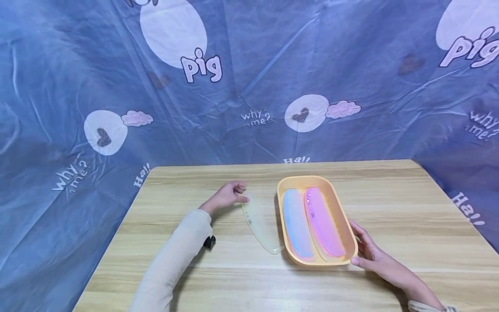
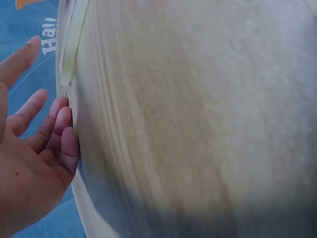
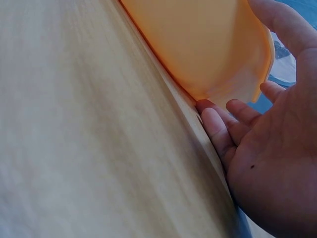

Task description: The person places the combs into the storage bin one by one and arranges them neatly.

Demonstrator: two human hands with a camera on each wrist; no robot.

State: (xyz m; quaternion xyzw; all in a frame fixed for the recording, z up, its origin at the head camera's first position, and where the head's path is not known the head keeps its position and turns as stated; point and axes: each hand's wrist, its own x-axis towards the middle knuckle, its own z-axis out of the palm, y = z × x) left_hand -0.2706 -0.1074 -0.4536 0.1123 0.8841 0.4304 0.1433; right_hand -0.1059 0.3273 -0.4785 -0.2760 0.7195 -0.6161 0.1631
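Note:
A pale, translucent yellow comb lies on the table, its curved back facing left and its lower tip near the yellow tub. My left hand is at the comb's upper end, fingers loosely bent; the left wrist view shows a gap between these fingers and the comb. Inside the yellow tub two more combs lie side by side: a blue-to-pink comb on the left and a pink comb on the right. My right hand rests against the tub's lower right corner, its fingers spread along the wall.
The wood-grain table ends at a blue printed cloth hanging behind and at both sides. A small black object shows by my left sleeve.

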